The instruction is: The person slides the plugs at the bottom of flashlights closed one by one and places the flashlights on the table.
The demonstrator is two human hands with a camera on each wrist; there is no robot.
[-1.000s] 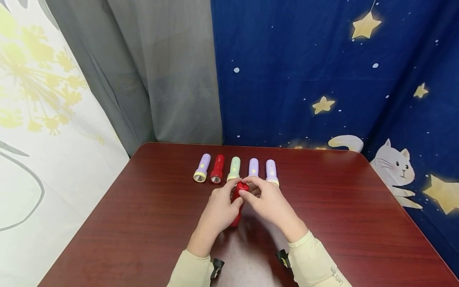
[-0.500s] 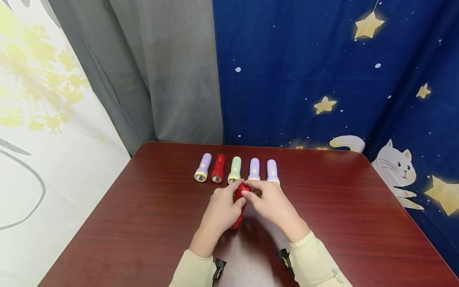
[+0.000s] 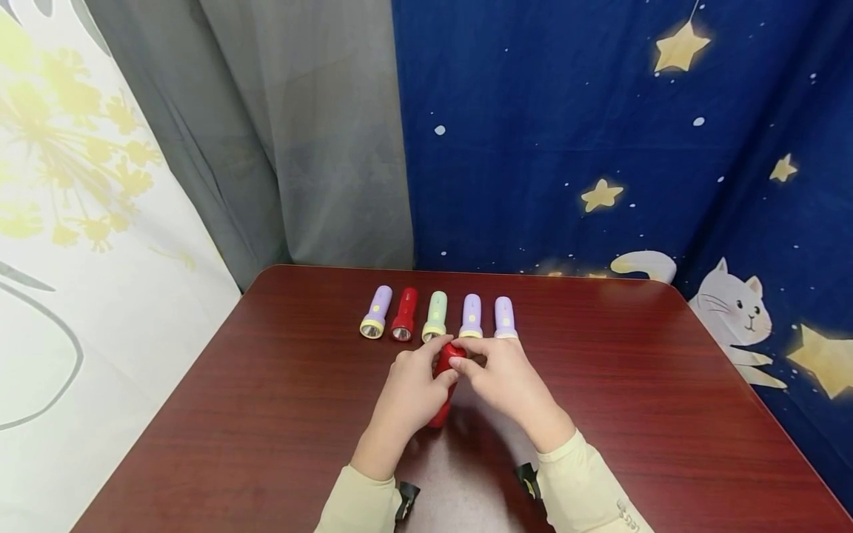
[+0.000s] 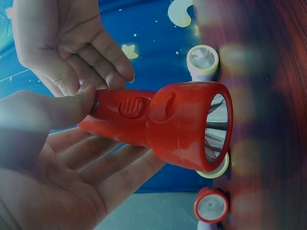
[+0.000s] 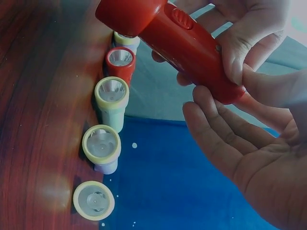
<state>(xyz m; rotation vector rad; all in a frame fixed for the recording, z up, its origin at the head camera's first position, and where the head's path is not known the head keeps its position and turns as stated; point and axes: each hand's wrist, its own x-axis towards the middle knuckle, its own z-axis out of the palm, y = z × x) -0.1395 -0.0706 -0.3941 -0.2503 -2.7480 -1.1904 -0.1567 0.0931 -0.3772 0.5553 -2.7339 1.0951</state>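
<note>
A red flashlight (image 4: 187,127) is held above the table with its lens end pointing down. My left hand (image 3: 409,385) grips its body, the thumb lying near the tail end and the fingers behind. My right hand (image 3: 506,381) pinches that tail end between thumb and fingers, as the right wrist view shows. A ribbed switch (image 5: 182,18) sits on the flashlight's side. From the head view, the hands cover much of the body, while its red head (image 3: 438,417) shows below them.
Beyond the hands, several flashlights lie in a row on the brown table (image 3: 266,385): a purple one (image 3: 378,309), a red one (image 3: 405,312), a green one (image 3: 436,312) and two more purple ones (image 3: 472,312) at right. Curtains (image 3: 533,148) hang behind the table.
A dark line visible on the red flashlight's tail end a second ago no longer shows. Both hands have shifted slightly toward the person and keep their hold; the row stays in place.
</note>
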